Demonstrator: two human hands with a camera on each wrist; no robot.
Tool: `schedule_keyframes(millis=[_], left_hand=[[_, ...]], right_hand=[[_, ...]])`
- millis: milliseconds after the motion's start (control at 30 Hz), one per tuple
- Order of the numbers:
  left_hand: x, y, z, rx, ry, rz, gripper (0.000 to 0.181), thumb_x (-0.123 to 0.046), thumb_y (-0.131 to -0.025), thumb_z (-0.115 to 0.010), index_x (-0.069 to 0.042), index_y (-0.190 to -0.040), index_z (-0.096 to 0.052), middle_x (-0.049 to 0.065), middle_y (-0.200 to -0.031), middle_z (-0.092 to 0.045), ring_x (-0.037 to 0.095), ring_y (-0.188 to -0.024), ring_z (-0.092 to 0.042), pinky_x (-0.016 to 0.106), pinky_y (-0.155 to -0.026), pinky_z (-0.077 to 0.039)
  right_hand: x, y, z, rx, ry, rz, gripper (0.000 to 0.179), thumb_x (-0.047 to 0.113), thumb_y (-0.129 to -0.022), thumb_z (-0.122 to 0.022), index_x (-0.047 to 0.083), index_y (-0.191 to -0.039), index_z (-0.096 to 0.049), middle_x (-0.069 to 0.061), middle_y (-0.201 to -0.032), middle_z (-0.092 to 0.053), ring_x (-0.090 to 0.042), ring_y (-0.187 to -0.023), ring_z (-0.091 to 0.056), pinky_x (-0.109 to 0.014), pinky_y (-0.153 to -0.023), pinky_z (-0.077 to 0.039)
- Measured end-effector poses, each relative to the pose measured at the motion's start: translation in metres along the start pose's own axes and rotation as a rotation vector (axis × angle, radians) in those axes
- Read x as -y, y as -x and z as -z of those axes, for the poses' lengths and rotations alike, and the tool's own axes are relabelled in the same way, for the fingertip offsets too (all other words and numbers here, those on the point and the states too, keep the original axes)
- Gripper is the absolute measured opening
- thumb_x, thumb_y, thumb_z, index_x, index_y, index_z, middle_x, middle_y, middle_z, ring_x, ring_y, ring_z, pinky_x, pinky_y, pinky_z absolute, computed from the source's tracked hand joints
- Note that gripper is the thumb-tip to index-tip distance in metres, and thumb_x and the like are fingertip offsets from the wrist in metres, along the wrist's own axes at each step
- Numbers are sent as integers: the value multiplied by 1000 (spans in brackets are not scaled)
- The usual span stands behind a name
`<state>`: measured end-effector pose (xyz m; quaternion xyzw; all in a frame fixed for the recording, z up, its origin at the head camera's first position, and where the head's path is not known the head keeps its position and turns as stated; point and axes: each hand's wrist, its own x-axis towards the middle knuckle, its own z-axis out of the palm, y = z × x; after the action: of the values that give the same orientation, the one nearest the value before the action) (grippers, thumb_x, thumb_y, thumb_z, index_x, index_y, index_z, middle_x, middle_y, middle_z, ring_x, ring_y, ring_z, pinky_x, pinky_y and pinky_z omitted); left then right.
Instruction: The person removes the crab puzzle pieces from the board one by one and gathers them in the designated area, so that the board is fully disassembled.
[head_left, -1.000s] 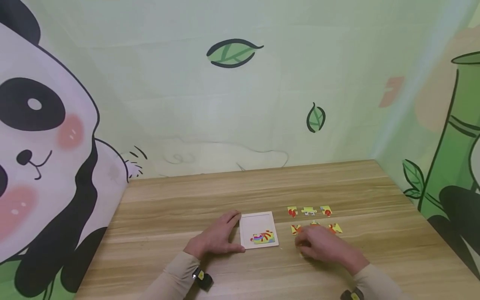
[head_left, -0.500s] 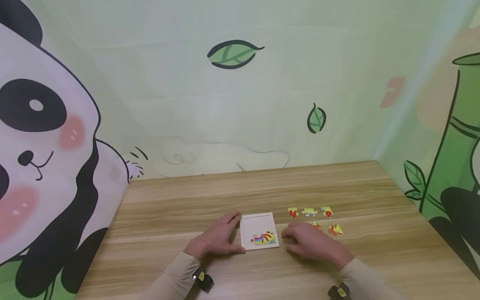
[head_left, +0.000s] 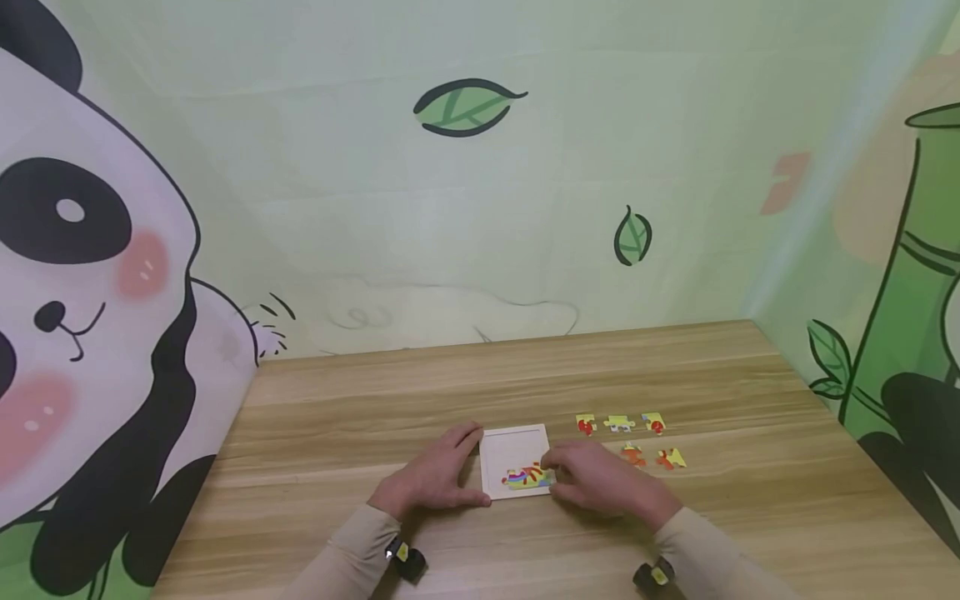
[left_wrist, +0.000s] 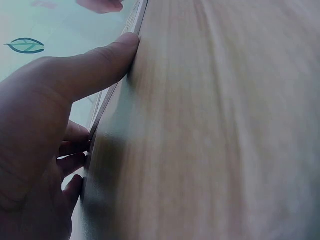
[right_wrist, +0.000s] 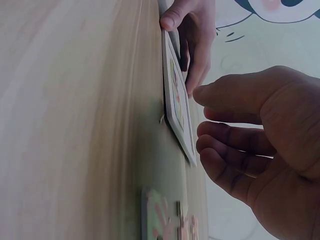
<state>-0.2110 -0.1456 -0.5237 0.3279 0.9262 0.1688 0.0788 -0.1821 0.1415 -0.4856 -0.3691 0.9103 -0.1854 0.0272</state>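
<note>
A: Status of the puzzle?

B: Partly built. The tray (head_left: 517,437) lies near the table's (head_left: 360,417) front edge, about mid-width. Coloured pieces (head_left: 525,477) fill only its near row; the rest of the well is bare. Five loose pieces (head_left: 633,437) remain on the table to the tray's right (three in a far row, two in a near row), well short of the right edge.

A: Left hand?

B: The left hand (head_left: 435,475) clamps the tray's left side: thumb (left_wrist: 95,70) on the near edge, fingers (left_wrist: 72,150) curled against the left rim. It is grasping the tray.

A: Right hand?

B: The right hand (head_left: 600,482) sits at the tray's near right corner, fingers (right_wrist: 225,145) loosely curled over the placed row. The wrist view shows no piece between thumb and fingers, but the fingertips are partly hidden, so I cannot tell whether it holds one.
</note>
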Motion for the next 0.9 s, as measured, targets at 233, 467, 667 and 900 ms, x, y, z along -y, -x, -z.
schedule_keyframes(millis=[233,467,667,900], left_hand=[[0,0,0,-12,-2,-16,103,-61,-78,-71,1,-150,-30,14,-154,-31,30,-142,-32,43,-118,-30],[1,1,0,-22,1,-32,105,-60,-78,-72,2,-150,-29,16,-153,-31,30,-142,-32,43,-117,-31],[0,1,1,-21,-4,-32,104,-61,-78,-72,2,-150,-29,16,-154,-31,30,-142,-32,43,-117,-32],[0,1,1,-33,-4,-42,103,-60,-79,-71,3,-149,-30,16,-152,-33,30,-141,-34,42,-117,-32]], right_hand=[[8,-13,-4,2,5,22,24,17,-83,-71,9,-105,-71,-2,-99,-67,-12,-87,-59,-30,-80,-53],[13,-21,-6,24,-4,28,24,17,-82,-72,9,-104,-71,0,-94,-65,-12,-84,-58,-29,-77,-52],[18,-26,-7,29,14,44,27,18,-83,-73,8,-107,-70,-2,-98,-65,-12,-86,-58,-30,-80,-53],[22,-33,-10,54,15,40,30,18,-83,-73,6,-110,-69,-3,-102,-65,-11,-91,-57,-30,-84,-53]])
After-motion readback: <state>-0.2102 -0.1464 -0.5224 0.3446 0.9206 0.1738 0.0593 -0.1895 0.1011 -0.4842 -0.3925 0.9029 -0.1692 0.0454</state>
